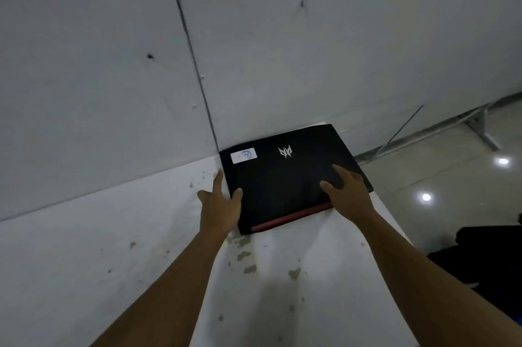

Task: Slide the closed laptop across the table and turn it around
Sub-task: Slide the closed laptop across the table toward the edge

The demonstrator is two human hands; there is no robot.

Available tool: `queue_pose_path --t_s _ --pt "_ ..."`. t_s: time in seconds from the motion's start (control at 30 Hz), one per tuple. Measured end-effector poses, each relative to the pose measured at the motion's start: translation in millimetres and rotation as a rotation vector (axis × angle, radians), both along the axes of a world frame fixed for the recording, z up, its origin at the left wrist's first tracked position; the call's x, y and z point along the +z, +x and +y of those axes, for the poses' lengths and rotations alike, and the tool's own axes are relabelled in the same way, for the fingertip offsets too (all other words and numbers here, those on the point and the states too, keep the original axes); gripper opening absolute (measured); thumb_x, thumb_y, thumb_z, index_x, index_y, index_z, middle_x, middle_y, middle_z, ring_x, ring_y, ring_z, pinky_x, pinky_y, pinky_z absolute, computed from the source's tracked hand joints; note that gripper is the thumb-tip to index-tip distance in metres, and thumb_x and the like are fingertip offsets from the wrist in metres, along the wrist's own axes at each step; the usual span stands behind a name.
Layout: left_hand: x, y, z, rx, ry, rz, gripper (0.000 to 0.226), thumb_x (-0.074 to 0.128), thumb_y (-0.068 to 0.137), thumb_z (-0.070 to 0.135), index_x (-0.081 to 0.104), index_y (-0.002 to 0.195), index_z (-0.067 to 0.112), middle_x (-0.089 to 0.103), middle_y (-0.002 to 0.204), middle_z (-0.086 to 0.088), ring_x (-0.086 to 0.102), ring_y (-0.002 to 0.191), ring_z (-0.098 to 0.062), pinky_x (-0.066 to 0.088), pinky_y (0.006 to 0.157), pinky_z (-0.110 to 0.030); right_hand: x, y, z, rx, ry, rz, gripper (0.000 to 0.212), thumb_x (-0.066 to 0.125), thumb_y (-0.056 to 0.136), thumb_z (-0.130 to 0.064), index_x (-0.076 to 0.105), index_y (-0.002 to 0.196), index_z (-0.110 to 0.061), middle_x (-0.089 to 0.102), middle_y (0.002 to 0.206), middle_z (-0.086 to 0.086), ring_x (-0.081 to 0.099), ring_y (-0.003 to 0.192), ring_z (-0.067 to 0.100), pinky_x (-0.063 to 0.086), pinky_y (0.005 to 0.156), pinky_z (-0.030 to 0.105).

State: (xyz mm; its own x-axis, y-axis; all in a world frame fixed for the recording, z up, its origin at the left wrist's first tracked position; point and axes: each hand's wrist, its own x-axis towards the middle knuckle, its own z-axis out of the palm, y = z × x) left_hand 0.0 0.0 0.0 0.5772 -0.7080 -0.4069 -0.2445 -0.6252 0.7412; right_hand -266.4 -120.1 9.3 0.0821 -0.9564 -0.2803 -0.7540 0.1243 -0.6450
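Observation:
A closed black laptop lies flat at the far end of the white table, against the wall. Its lid carries a silver logo, a white sticker at the far left, and a red strip along the near edge. My left hand is at the laptop's left edge, thumb resting on the lid and fingers spread along the side. Over on the near right part of the lid, my right hand lies palm down, fingers spread and pressing on it.
A grey-white wall with a dark vertical seam rises right behind the laptop. The table's right edge drops to a glossy tiled floor. A metal frame stands by the wall and a dark object sits at the right.

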Motion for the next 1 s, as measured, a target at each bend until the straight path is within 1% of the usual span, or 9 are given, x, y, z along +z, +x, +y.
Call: queue_pose_path --t_s 0.07,0.13,0.27,0.43,0.57,0.73,0.8,0.87,1.0 --pt "-13.9 -8.6 -13.4 -0.008 0.142 -0.048 0.078 0.054 0.098 0.06 0.009 0.16 0.049 0.015 0.157 -0.021 0.052 0.126 -0.044 0.046 0.1 -0.045 -8.2 -10.4 -20.7 -0.018 0.02 0.103 0.07 0.066 0.093 -0.042 0.038 0.154 -0.023 0.032 0.155 0.018 0.04 0.135 0.04 0.035 0.107 0.05" --pt "-30.5 -14.9 -20.8 -0.019 0.245 -0.056 0.08 0.05 0.096 0.066 0.004 0.16 0.05 0.016 0.155 -0.022 0.054 0.122 -0.046 0.047 0.099 -0.049 -20.2 -22.4 -40.1 -0.046 0.073 0.206 0.071 0.063 0.094 -0.045 0.035 0.156 -0.026 0.027 0.157 0.019 0.035 0.137 0.042 0.032 0.109 0.052" --pt "-52.6 -26.2 -34.1 -0.006 0.291 -0.115 0.083 0.047 0.093 0.071 0.001 0.159 0.052 0.027 0.139 -0.02 0.057 0.104 -0.042 0.048 0.099 -0.051 -44.5 -31.8 -57.6 -0.003 0.119 0.319 0.069 0.049 0.099 -0.054 0.024 0.159 -0.033 0.019 0.161 0.022 0.022 0.146 0.04 0.023 0.115 0.055" --pt "-61.5 -42.3 -45.4 0.022 0.342 -0.227 0.093 0.044 0.085 0.083 -0.006 0.158 0.054 0.028 0.137 -0.02 0.05 0.115 -0.051 0.046 0.097 -0.056 -56.3 -29.8 -67.4 0.021 0.083 0.418 0.069 0.039 0.097 -0.065 0.02 0.159 -0.041 0.032 0.148 0.025 0.034 0.132 0.042 0.027 0.11 0.054" --pt "-64.1 -41.8 -44.2 0.034 0.335 -0.261 0.095 0.043 0.083 0.086 -0.007 0.157 0.054 0.032 0.132 -0.019 0.053 0.111 -0.051 0.048 0.097 -0.057 -65.1 -36.5 -75.7 0.046 0.054 0.486 0.071 0.037 0.094 -0.071 0.016 0.158 -0.048 0.035 0.137 0.022 0.037 0.122 0.04 0.029 0.103 0.053" --pt "-64.3 -35.9 -48.1 0.032 0.326 -0.197 0.094 0.042 0.086 0.083 -0.009 0.157 0.053 0.047 0.134 -0.022 0.058 0.113 -0.045 0.047 0.096 -0.054 -66.0 -42.7 -98.5 0.069 0.121 0.491 0.087 0.029 0.079 -0.09 0.005 0.155 -0.056 0.038 0.133 0.026 0.042 0.12 0.044 0.033 0.102 0.053" --pt "-63.7 -33.0 -47.9 0.006 0.28 -0.154 0.094 0.044 0.088 0.081 -0.009 0.159 0.05 0.056 0.138 -0.018 0.062 0.11 -0.042 0.05 0.093 -0.048 -65.5 -46.3 -109.6 0.101 0.173 0.43 0.093 0.031 0.074 -0.094 -0.001 0.153 -0.058 0.037 0.135 0.029 0.045 0.12 0.047 0.037 0.101 0.053" --pt "-62.0 -30.1 -45.9 0.008 0.231 -0.132 0.095 0.047 0.087 0.081 -0.006 0.16 0.049 0.058 0.142 -0.013 0.063 0.11 -0.04 0.05 0.091 -0.044 -65.1 -50.1 -118.2 0.143 0.204 0.344 0.096 0.037 0.072 -0.094 -0.006 0.152 -0.06 0.038 0.139 0.029 0.047 0.12 0.048 0.041 0.1 0.053" --pt "-59.0 -24.5 -45.1 0.045 0.181 -0.111 0.099 0.05 0.08 0.086 0.007 0.16 0.047 0.052 0.15 -0.007 0.06 0.119 -0.041 0.049 0.097 -0.047 -65.7 -52.7 -123.8 0.218 0.097 0.305 0.101 0.034 0.072 -0.095 -0.001 0.156 -0.052 0.055 0.142 0.012 0.057 0.12 0.041 0.047 0.097 0.05"
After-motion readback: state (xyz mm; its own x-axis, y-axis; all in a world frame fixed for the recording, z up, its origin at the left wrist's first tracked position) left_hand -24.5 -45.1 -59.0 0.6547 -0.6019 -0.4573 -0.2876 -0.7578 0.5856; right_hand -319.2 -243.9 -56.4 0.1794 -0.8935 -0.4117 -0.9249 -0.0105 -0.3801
